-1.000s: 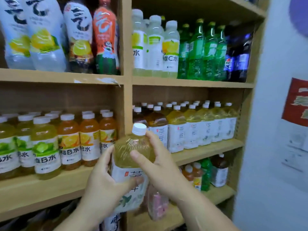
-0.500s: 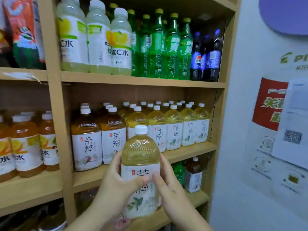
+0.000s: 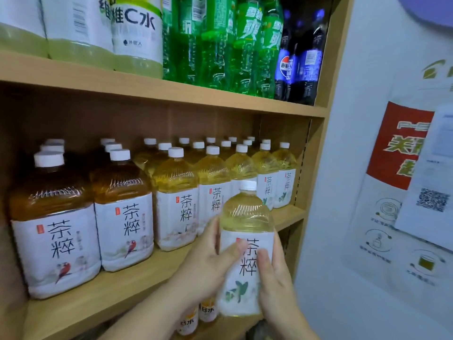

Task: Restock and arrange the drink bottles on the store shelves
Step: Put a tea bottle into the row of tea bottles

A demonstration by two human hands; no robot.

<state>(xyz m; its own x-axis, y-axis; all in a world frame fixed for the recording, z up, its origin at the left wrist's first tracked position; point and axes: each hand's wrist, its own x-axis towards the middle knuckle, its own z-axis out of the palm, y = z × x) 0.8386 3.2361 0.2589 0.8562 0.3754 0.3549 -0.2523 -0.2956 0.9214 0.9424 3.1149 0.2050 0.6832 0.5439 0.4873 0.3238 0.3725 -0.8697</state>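
I hold a pale yellow tea bottle [image 3: 245, 217] with a white cap and white label upright in both hands. My left hand [image 3: 208, 263] wraps its left side, thumb across the label. My right hand [image 3: 274, 273] grips its right side. The bottle hovers in front of the middle shelf [image 3: 117, 290], near its right end. On that shelf stand rows of matching yellow tea bottles [image 3: 176, 192] and, further left, dark amber tea bottles [image 3: 54, 217].
The upper shelf [image 3: 147, 87] carries pale vitamin water bottles [image 3: 137, 40], green soda bottles [image 3: 220, 45] and dark cola bottles [image 3: 301, 62]. Small orange bottles [image 3: 188, 322] sit on the shelf below. A white wall with posters [image 3: 397, 148] is close on the right.
The view has moved closer and rightward toward the tea shelf. The bottle in my hands has come up to the right end of the middle shelf, held upright.
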